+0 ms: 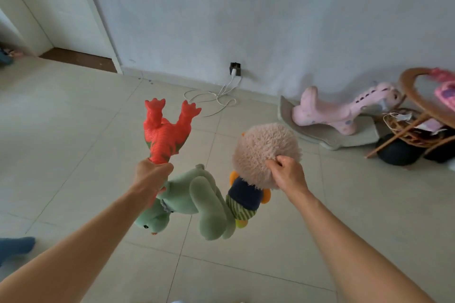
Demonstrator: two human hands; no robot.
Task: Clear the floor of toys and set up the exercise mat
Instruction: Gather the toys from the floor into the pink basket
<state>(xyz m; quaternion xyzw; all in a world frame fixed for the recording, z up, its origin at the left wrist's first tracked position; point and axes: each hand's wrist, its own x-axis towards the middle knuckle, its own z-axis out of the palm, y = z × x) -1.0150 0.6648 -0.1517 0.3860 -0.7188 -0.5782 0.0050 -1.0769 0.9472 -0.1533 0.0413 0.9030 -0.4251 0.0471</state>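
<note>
My left hand grips a red plastic dinosaur by its tail, legs pointing up. The same hand also holds a green plush dinosaur, which hangs head down below it. My right hand pinches the fluffy beige mane of a plush lion; its dark blue shirt and striped trousers dangle underneath. All three toys are off the tiled floor. No exercise mat is in view.
A pink ride-on rocking toy on a grey base stands by the wall at right. Beside it is a rattan stand with a basket and a dark ball beneath. A white charger cable trails from the wall socket. A doorway opens at far left.
</note>
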